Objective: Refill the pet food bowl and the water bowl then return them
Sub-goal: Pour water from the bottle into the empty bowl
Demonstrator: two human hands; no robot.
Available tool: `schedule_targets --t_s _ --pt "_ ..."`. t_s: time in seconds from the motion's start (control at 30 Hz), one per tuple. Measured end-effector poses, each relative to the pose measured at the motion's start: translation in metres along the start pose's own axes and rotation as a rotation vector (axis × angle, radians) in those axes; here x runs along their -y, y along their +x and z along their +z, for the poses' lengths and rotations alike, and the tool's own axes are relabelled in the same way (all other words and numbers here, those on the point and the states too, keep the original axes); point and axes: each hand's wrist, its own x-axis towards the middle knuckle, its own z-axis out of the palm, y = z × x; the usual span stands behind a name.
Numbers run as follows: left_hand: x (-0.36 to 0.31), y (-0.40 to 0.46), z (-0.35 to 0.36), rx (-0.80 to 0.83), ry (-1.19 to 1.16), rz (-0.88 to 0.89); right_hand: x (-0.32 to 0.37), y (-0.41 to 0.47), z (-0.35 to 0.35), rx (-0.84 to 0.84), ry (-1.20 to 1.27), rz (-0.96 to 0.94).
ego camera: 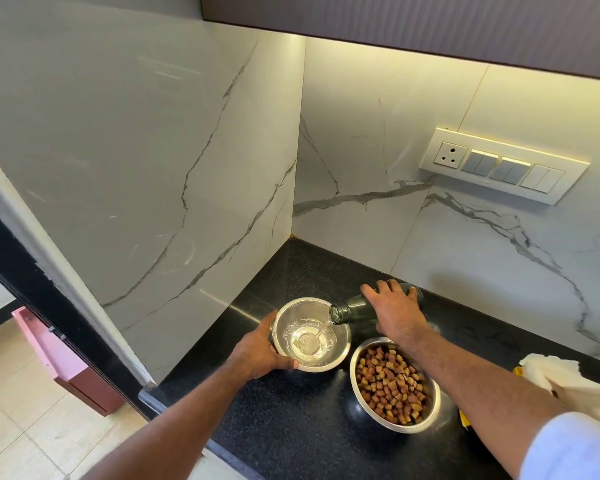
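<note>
A steel water bowl (340, 355) stands on the black counter (291, 427) near the corner, with a little water in its bottom. My left hand (257, 351) grips its left rim. My right hand (394, 308) holds a dark green glass bottle (352, 310) tipped on its side, and a thin stream runs from its mouth into the bowl. To the right and nearer me sits a second steel bowl (355, 375) heaped with brown kibble (392, 384).
Marble wall panels close the corner on the left and behind. A switch and socket plate (503, 166) is on the back wall. A white cloth (568, 386) over something yellow lies at the right. The counter edge drops to a tiled floor with a pink box (56, 358) on the left.
</note>
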Motion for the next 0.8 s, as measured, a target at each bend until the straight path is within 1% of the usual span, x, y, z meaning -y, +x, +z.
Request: schedule_targets --t_s 0.37,0.8 --pt "0.0007 -0.0008 0.0052 -0.013 -0.023 0.022 0.0011 -0.0027 -0.0019 0.008 -0.008 -0.01" --pt "-0.0006 0.0004 0.0037 -0.006 -0.034 0.001 0.0001 -0.0012 -0.0009 0.013 -0.01 -0.019"
